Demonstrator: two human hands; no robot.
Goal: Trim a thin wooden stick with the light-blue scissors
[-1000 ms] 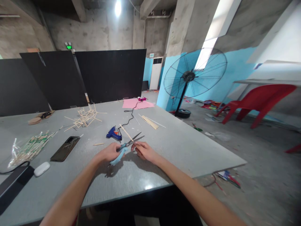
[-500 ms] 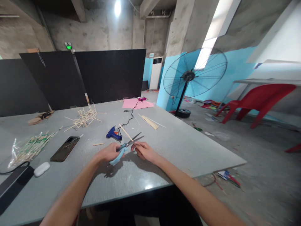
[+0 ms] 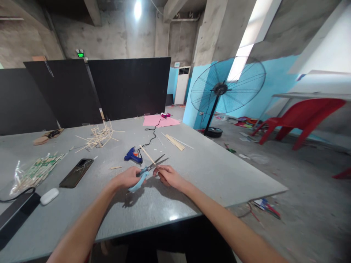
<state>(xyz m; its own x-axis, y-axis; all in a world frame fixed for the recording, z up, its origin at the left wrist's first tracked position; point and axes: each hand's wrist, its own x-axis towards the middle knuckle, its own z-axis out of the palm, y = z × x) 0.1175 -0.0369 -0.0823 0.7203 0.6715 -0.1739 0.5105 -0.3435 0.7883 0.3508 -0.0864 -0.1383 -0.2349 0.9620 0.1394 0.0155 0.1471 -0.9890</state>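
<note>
My left hand [image 3: 131,177] is closed around the light-blue handles of a pair of scissors [image 3: 143,175], whose blades stand apart and point to the right and away from me. Between the blades lies a thin wooden stick [image 3: 147,154], slanting up to the left. Its near end is pinched in the fingers of my right hand [image 3: 168,176], close to the blades. Just beyond the scissors a blue glue gun [image 3: 133,155] lies on its side. A short piece of stick [image 3: 115,167] rests on the table left of it.
On the grey table [image 3: 219,171] are a stick framework [image 3: 101,137], loose sticks [image 3: 175,142], a phone [image 3: 76,173], a white earbud case [image 3: 49,196] and a bag of sticks [image 3: 41,170]. Pink paper [image 3: 159,121] lies at the back. A fan [image 3: 220,88] stands beyond the table.
Both hands, the scissors and the stick keep nearly the same place. The light-blue handle shows slightly more clearly; the whole view has shifted a touch.
</note>
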